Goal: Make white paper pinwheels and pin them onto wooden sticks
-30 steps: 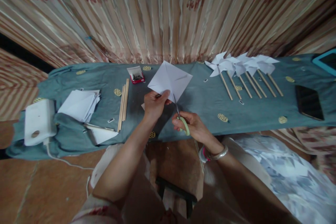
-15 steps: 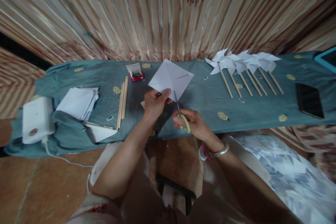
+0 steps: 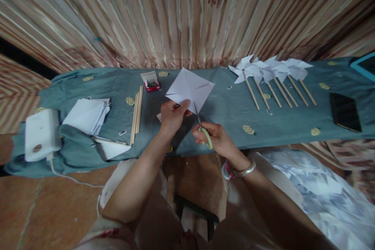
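Note:
A square sheet of white paper point(image 3: 191, 86), creased and with slits running in from its corners, is pinched by its near left part in my left hand point(image 3: 172, 116). It is held up above the cloth. My right hand point(image 3: 215, 136) is closed around the light green handles of a pair of scissors point(image 3: 208, 139). The blades lie at the paper's near corner, pointing toward its middle. Part of another pale piece point(image 3: 159, 116) shows on the cloth beside my left hand.
The table bears a teal cloth point(image 3: 228, 109). To the left lie wooden sticks point(image 3: 137, 113), a red box of pins point(image 3: 152, 84), stacked paper point(image 3: 84, 115), a pen point(image 3: 113, 140) and a white device point(image 3: 42, 134). Right are several paper pinwheels point(image 3: 269, 71) and a phone point(image 3: 345, 112).
The paper has shifted very slightly to the left and down. Both hands keep their grips and the scissors stay at the near corner.

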Available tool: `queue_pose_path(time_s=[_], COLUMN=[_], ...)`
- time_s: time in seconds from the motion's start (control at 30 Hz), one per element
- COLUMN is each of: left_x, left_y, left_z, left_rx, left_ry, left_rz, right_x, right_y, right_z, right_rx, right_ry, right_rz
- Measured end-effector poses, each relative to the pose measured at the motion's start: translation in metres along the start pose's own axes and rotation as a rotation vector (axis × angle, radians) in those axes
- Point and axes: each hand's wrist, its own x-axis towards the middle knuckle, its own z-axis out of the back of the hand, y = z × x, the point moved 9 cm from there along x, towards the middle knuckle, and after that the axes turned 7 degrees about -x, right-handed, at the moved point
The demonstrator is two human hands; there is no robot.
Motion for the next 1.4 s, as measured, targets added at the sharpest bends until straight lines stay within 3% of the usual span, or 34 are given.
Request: queue_pose_path(time_s=[1.4], left_x=[-0.0021], left_y=[0.0024], left_z=[-0.0029], left_rx=[0.007], left_ry=[0.015], left_rz=[0.031], right_x=[0.0032], right_y=[-0.0032], right_z=[0.0044], right_rx=[0.047], right_ry=[-0.066], right_rz=[-0.037])
